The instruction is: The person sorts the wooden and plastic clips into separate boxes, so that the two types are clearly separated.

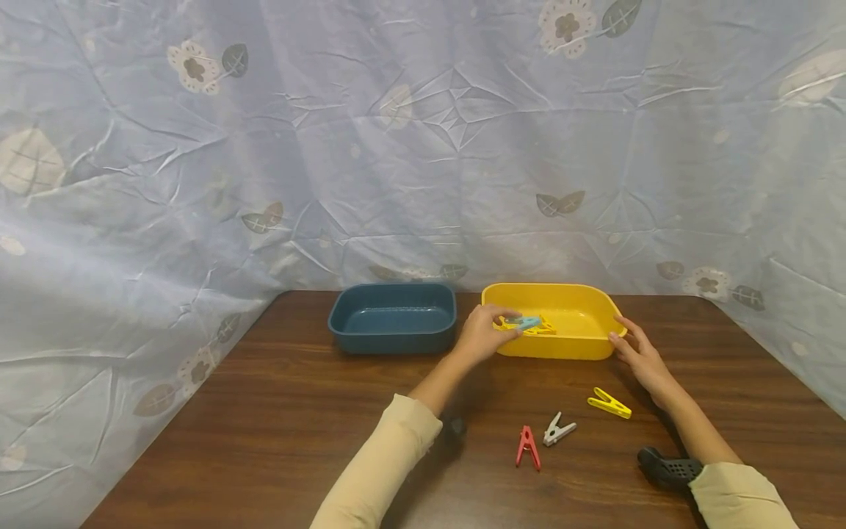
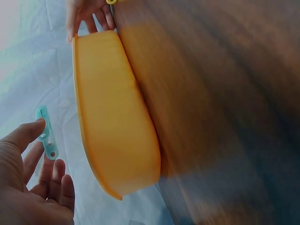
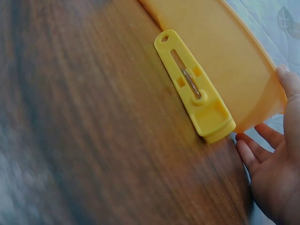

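Note:
A light blue clothespin (image 2: pixel 45 136) is pinched between the thumb and fingers of my left hand (image 1: pixel 482 334). That hand is above the left end of a yellow plastic basin (image 1: pixel 555 348), and yellow clothespins (image 1: pixel 543 327) lie inside the basin below it. At the basin's right end, my right hand (image 1: pixel 644 365) holds the corner, thumb and fingers at the rim and wall. Nearer on the table are a yellow clothespin (image 1: pixel 609 403), a white clothespin (image 1: pixel 559 430) and a red clothespin (image 1: pixel 527 447).
A dark blue basin (image 1: pixel 393 343) stands left of the yellow one on the brown wooden table (image 1: pixel 277 411). Behind the table hangs a floral curtain (image 1: pixel 423 184). A black device (image 1: pixel 669 468) is at the right wrist.

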Demonstrator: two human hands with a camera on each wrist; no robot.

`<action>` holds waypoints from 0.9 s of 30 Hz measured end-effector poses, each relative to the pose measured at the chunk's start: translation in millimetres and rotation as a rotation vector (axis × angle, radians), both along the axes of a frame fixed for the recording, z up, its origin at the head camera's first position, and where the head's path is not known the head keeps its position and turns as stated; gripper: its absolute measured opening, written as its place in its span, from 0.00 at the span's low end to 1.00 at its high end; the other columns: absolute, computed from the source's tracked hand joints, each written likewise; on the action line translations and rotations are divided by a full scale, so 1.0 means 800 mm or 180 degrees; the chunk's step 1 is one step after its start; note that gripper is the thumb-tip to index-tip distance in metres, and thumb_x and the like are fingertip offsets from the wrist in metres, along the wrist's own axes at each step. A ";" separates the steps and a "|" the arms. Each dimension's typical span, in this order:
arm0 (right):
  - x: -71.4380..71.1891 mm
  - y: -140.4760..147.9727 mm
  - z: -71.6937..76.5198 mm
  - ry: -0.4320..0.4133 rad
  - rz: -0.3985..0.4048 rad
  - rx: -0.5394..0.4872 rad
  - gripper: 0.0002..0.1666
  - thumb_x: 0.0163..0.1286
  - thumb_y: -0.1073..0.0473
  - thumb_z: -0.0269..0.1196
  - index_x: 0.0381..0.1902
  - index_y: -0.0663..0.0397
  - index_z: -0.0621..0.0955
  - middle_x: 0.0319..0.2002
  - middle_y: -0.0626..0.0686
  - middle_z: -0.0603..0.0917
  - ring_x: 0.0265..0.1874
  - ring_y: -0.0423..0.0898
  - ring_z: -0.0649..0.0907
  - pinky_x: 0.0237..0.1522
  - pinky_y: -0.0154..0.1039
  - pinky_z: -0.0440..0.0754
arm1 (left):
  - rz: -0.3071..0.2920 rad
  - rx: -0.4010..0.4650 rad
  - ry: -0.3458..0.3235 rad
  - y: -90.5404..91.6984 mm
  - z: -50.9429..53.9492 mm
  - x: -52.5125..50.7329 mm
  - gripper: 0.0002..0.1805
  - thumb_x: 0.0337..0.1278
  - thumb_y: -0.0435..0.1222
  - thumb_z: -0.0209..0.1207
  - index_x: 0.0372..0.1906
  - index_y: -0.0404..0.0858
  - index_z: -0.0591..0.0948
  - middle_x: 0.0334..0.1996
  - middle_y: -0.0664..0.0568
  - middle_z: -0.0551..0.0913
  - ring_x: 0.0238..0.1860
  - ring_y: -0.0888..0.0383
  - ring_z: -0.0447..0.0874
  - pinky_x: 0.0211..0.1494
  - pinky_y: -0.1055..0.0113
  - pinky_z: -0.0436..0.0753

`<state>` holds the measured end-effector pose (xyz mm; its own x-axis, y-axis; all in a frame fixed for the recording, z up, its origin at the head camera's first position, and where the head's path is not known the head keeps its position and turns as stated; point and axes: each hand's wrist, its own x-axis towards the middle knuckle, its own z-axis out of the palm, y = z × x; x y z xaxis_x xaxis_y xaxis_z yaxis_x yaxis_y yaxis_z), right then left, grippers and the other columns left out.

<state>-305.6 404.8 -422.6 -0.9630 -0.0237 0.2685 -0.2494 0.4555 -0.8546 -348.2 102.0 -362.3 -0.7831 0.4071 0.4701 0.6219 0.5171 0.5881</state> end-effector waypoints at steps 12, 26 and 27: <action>0.003 -0.003 0.003 -0.0008 -0.0015 0.0002 0.37 0.74 0.47 0.44 0.71 0.57 0.44 0.63 0.77 0.52 0.59 0.68 0.60 0.54 0.57 0.64 | 0.0310 -0.0213 -0.0132 0.006 -0.004 -0.026 0.16 0.51 0.43 0.65 0.46 0.45 0.84 0.42 0.56 0.81 0.44 0.58 0.72 0.41 0.71 0.71; 0.001 -0.002 0.001 -0.0003 -0.0040 0.0022 0.37 0.74 0.48 0.44 0.71 0.56 0.45 0.63 0.76 0.53 0.58 0.66 0.61 0.50 0.38 0.74 | 0.0435 -0.0231 -0.0197 0.014 -0.025 -0.042 0.15 0.52 0.42 0.64 0.46 0.44 0.84 0.46 0.55 0.81 0.52 0.56 0.72 0.54 0.66 0.70; 0.001 -0.001 0.001 -0.0001 -0.0042 0.0012 0.37 0.74 0.48 0.44 0.71 0.56 0.45 0.63 0.76 0.52 0.58 0.66 0.61 0.49 0.35 0.74 | 0.0449 -0.0206 -0.0217 0.014 -0.025 -0.042 0.15 0.52 0.42 0.64 0.46 0.45 0.84 0.46 0.55 0.80 0.53 0.56 0.71 0.54 0.66 0.70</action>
